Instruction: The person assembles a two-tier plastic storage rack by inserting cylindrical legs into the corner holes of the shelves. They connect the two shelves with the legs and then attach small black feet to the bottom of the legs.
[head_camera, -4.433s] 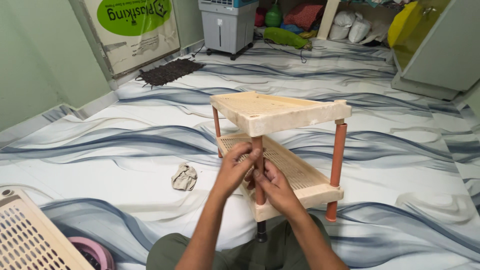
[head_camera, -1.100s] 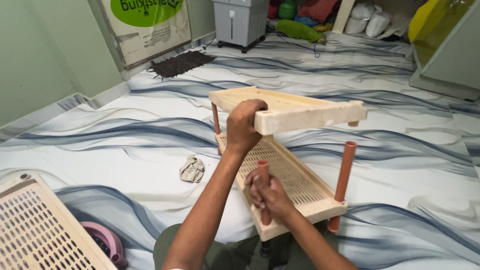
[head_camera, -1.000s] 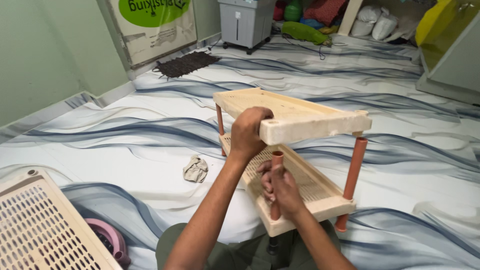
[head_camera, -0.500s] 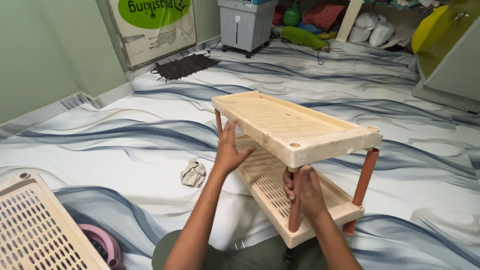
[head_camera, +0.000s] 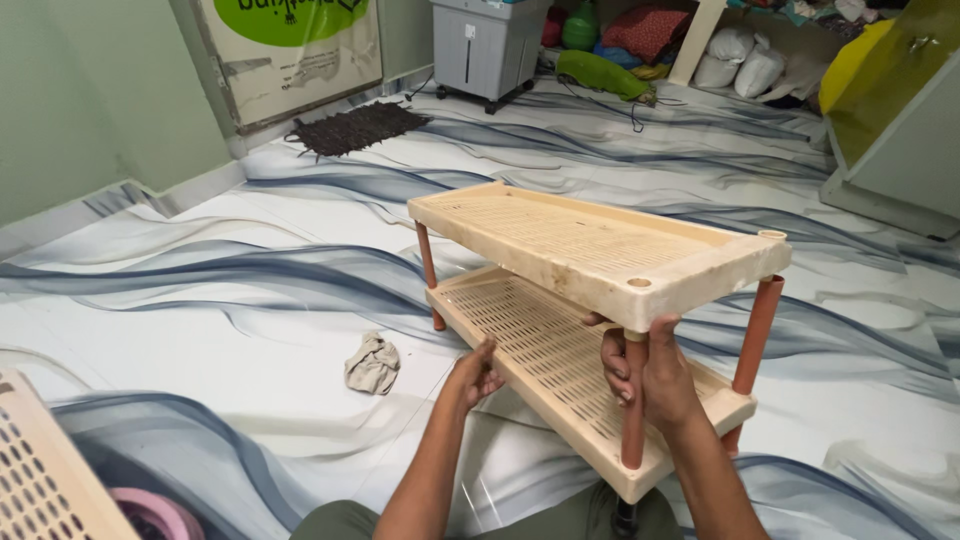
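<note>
A: Where is the two-tier rack (head_camera: 600, 250) relative to the hands?

B: On the floor (head_camera: 200, 330), long axis running away leftward. The right hand (head_camera: 650, 375) clenches the near brown post (head_camera: 634, 400); the left hand (head_camera: 475, 372), fingers loose, rests just beside the lower shelf (head_camera: 540, 350).

A: Signs?

B: A white board with a green oval (head_camera: 290, 50) leans on the far-left wall.
</note>
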